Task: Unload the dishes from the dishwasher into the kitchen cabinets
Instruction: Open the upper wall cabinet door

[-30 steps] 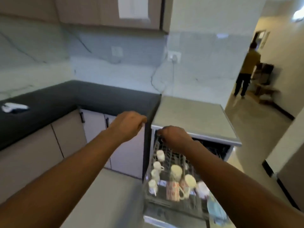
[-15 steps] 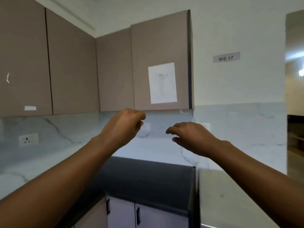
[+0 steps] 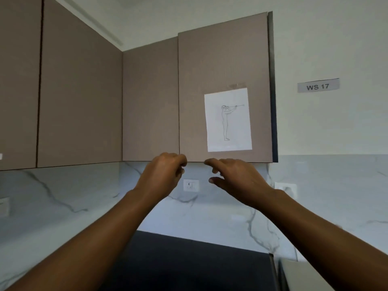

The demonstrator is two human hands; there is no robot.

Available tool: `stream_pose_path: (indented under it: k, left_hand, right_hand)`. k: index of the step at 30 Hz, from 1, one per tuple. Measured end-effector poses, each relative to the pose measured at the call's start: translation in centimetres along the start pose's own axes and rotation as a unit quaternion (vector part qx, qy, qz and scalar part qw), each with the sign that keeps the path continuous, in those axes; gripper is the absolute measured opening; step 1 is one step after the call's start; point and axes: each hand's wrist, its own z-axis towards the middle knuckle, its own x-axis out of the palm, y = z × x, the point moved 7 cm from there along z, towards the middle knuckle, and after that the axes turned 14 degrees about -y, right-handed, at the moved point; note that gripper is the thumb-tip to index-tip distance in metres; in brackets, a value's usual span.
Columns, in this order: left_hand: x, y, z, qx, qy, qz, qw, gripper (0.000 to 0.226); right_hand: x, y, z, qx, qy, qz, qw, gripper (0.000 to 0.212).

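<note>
Reaching taupe cabinet door [image 3: 224,66], closed, paper-taped

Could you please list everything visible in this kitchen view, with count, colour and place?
Wall cabinet doors: four, taupe, all shut, along the top.
Paper sheet: one, white with a line drawing of a standing figure, taped to the rightmost door.
Sign: one, grey, reads WS 17, on the wall at right.
Backsplash: one, white marble, below the cabinets.
Sockets: four seen, white, on the backsplash; some partly hidden.
Countertop: one, black, bottom centre.
Left hand: fingers curled, empty, at the rightmost door's lower edge.
Right hand: fingers loosely extended, empty, just below that edge.
</note>
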Motion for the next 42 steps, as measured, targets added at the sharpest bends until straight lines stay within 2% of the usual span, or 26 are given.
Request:
stream_pose_path:
  k: [5,11,15,17,19,23,25,30,37,42]
  left_hand:
    - [7.6,6.9,0.7,-0.016,-0.029,-0.03,0.999,0.018]
    - [17.6,15.2,3.8,-0.039,-0.048,-0.128,0.99,0.018]
    - [23.4,20.0,4.8,-0.123,-0.085,-0.21,0.966,0.012]
    - [26.1,21.3,4.8,-0.139,-0.094,-0.231,0.958,0.011]
    - [28.0,22.5,5.2,-0.134,-0.102,-0.237,0.957,0.016]
    - [31.0,23.6,6.9,-0.029,-0.138,-0.143,0.98,0.039]
    - [32.5,24.3,8.5,-0.013,-0.131,-0.13,0.983,0.048]
    - [35.7,24.6,10.9,-0.116,-0.086,-0.207,0.968,0.051]
    - [36.8,23.9,11.1,-0.132,-0.122,-0.164,0.97,0.042]
    - [36.0,25.2,10.4,-0.157,-0.077,-0.274,0.946,0.04]
  right_hand:
    - [6.9,-1.7,3.0,-0.026,-0.003,-0.053,0.998,0.047]
    - [16.4,-3.7,9.1,-0.007,-0.014,-0.107,0.994,0.073]
    - [21.7,-5.4,12.4,-0.003,-0.032,-0.138,0.99,0.081]
    - [24.6,-6.5,13.2,-0.014,-0.027,-0.156,0.987,0.084]
    - [27.4,-7.8,14.0,-0.024,-0.021,-0.171,0.985,0.089]
    - [33.7,-10.7,15.2,-0.025,0.05,-0.227,0.972,0.112]
    - [36.1,-11.7,16.0,-0.03,0.054,-0.244,0.968,0.119]
    - [39.9,-12.5,16.6,-0.041,-0.005,-0.281,0.959,0.086]
    - [41.1,-13.0,16.3,-0.032,-0.037,-0.316,0.947,0.081]
    - [40.7,-11.7,16.0,-0.011,-0.039,-0.32,0.946,0.069]
